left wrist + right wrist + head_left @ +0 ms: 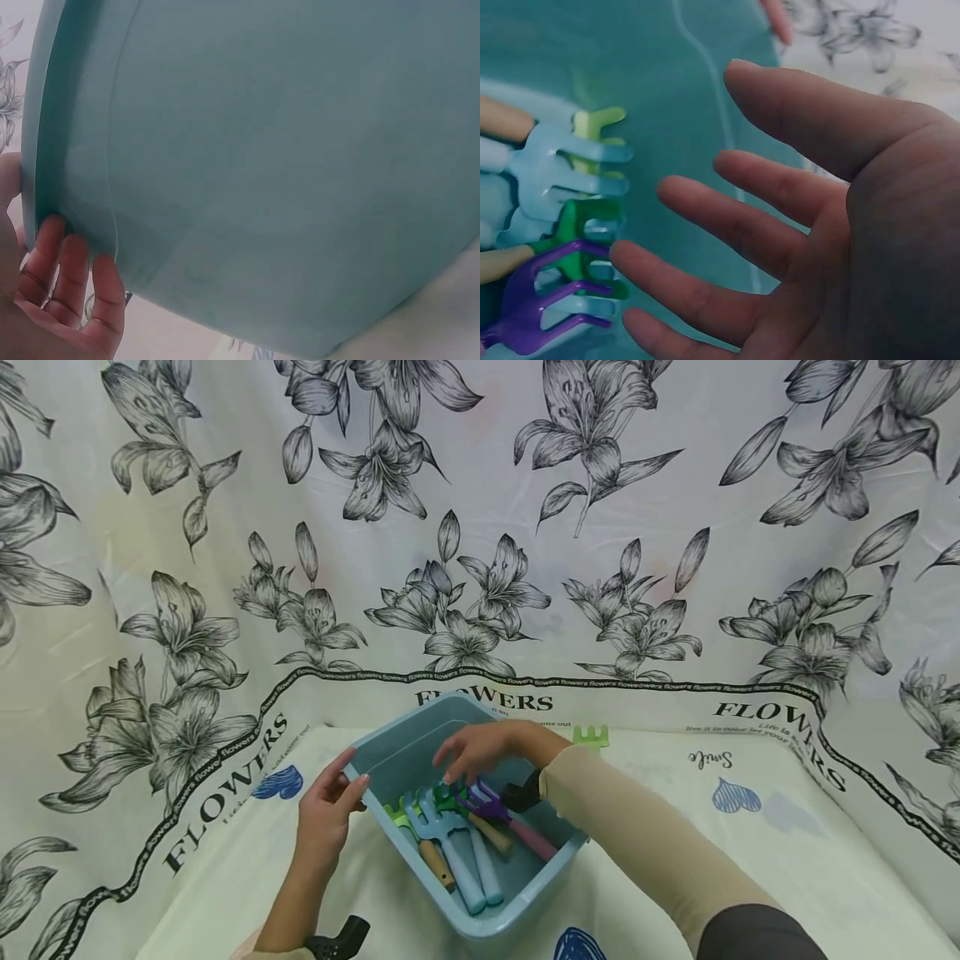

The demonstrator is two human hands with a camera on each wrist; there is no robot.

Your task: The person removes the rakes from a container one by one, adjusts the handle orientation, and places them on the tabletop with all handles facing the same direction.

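Note:
My left hand (324,814) grips the left corner rim of a light blue plastic basin (480,928), thumb on top of the rim. In the left wrist view, its fingertips (71,259) press against the outer wall under the lip. Over the basin's far half hovers my right hand (480,750), fingers spread and holding nothing. Below it, small hand rakes lie inside: a purple rake (489,803) with a pink handle, a green rake (568,236) with a wooden handle, light blue rakes (437,821), and a lime green rake (401,816) partly hidden beneath them.
Behind my right forearm, the tines of another lime green rake (591,737) show outside the basin. A white cloth (660,860) with printed lettering and blue hearts covers the surface. A flower-printed curtain (480,568) hangs close behind the basin.

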